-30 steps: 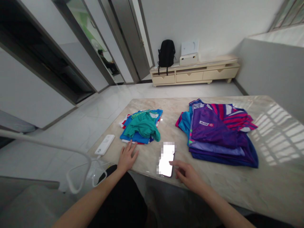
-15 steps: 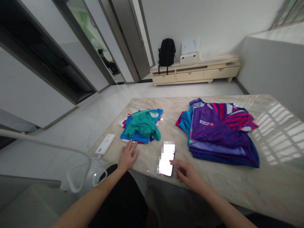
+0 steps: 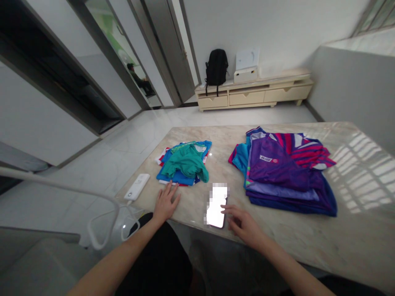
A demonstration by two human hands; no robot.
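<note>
Head view, lower centre: your right hand (image 3: 243,223) touches the lit phone (image 3: 215,214) with one fingertip, its grip loose and holding nothing. Your left hand (image 3: 165,204) lies flat on the surface (image 3: 277,236), grip spread, just below the teal shirts (image 3: 185,164).

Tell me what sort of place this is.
Likely a living room in a home: a low cabinet with drawers stands against the wall with a backpack on it, and a marble table bears two piles of shirts.
</note>
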